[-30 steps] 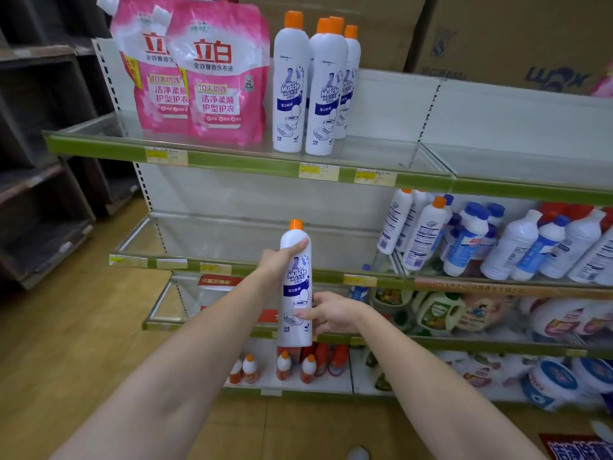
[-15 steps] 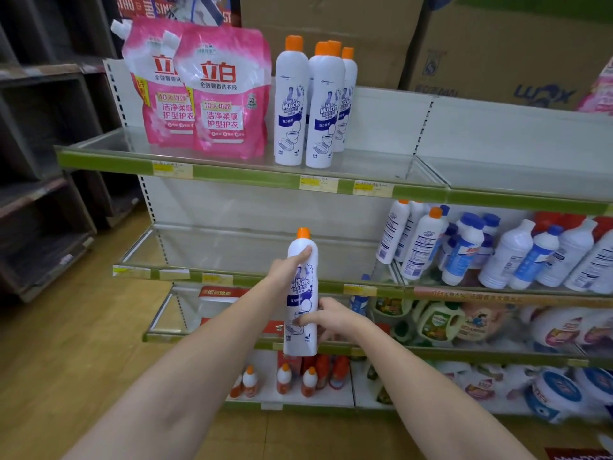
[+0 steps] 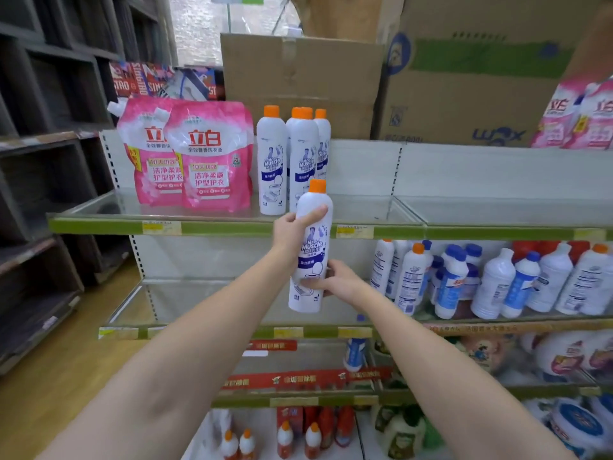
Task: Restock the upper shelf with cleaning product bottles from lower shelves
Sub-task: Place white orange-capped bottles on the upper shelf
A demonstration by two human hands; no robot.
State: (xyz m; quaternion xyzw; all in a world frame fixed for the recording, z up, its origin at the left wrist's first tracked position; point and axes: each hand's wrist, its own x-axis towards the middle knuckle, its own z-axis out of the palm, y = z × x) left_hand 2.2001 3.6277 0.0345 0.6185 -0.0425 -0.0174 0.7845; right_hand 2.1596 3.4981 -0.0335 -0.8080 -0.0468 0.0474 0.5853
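Upper shelf (image 3: 232, 224): long glass-floored deck with a green front lip carrying yellow price tags; a low clear divider crosses it right of centre, and the bay beyond that looks bare. Cardboard boxes (image 3: 464, 94) sit on top behind the back panel, so headroom above the deck looks open at the front. Two pink detergent pouches (image 3: 199, 157) stand at the left; just beside them a tight cluster of white orange-capped bottles (image 3: 272, 167), at least three, some hidden behind others. The free floor lies between that cluster and the divider, and this is likely the slot to aim for. Middle shelf (image 3: 232, 330) is empty on the left half, crowded with blue-capped bottles (image 3: 454, 287) on the right. Held bottle (image 3: 311, 247): same tall white cylinder, orange cap, upright with a slight lean, in mid-air in front of the upper shelf's lip, its base below lip level. Both hands hold it: left hand (image 3: 292, 234) wrapped round the shoulder, thumb across the front; right hand (image 3: 335, 280) cupping the lower body. Judged: rigid plastic, probably full and fairly heavy, smooth and a bit slippery; tall and narrow, so tippy. Grip mid-body. Base must rise over the lip, and set-down risks knocking the neighbours.
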